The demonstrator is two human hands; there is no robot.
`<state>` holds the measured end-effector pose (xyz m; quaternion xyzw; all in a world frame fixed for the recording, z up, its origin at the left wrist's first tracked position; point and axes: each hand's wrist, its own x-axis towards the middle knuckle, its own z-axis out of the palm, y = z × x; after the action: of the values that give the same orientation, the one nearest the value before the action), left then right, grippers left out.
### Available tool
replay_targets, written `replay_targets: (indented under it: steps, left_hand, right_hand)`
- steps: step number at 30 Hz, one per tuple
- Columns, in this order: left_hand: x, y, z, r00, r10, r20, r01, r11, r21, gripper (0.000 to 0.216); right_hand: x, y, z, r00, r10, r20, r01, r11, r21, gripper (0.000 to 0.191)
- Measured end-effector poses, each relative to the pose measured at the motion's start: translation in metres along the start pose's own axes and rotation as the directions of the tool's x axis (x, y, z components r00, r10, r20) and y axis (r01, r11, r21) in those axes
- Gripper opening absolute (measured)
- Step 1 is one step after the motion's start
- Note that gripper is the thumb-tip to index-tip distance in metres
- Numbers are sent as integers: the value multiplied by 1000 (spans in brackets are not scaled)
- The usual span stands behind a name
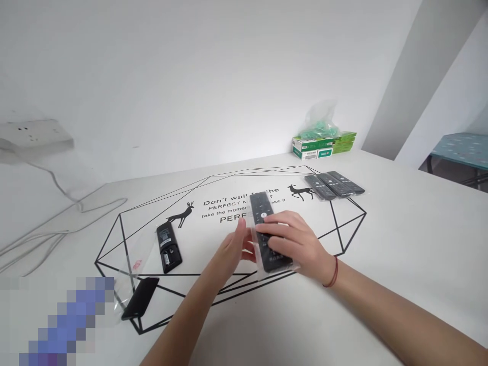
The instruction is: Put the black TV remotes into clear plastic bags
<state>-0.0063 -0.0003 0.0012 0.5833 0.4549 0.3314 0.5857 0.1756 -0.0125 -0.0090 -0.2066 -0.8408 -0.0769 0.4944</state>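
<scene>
A black remote control (pixel 262 213) in a clear plastic sleeve lies on the white table (pixel 400 254), over the printed deer graphic. My right hand (pixel 295 244) rests flat on top of its lower half, fingers stretched out to the left. Edge-on at the remote's left side is my left hand (pixel 231 251), fingers straight and together, touching the sleeve's edge. Neither hand grips the remote.
Another black remote (pixel 168 246) lies open-backed at the left, its battery cover (pixel 140 298) nearer me on a clear bag. Three bagged remotes (pixel 334 185) lie at the back right, before green boxes (pixel 324 143). A power strip (pixel 34 134) and cables sit far left.
</scene>
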Motion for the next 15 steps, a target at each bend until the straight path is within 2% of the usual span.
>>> replay_targets:
  steps: [1,3,7,10,12,15]
  left_hand:
    - [0,0,2,997,-33,69,39,995,-87,65]
    - [-2,-1,4,992,-45,120,69,977,-204,59]
    - [-3,-1,6,992,-56,116,87,957,-278,41]
    - [1,-4,6,993,-83,89,108,937,-332,40]
    - [6,-9,4,996,-94,8,91,937,-337,39]
    - [15,-21,-1,972,-54,-228,7,980,-200,37]
  right_hand:
    - [0,0,2,999,-38,9,38,999,-31,15]
    - [-1,-2,5,998,-61,30,63,996,-66,18]
    - [-2,-1,7,994,5,113,3,997,-76,23]
    - [-6,1,10,960,90,264,-66,993,-96,33]
    - [-9,2,13,920,148,363,-105,985,-135,39]
    - [-12,-2,19,888,188,420,-133,978,-158,53]
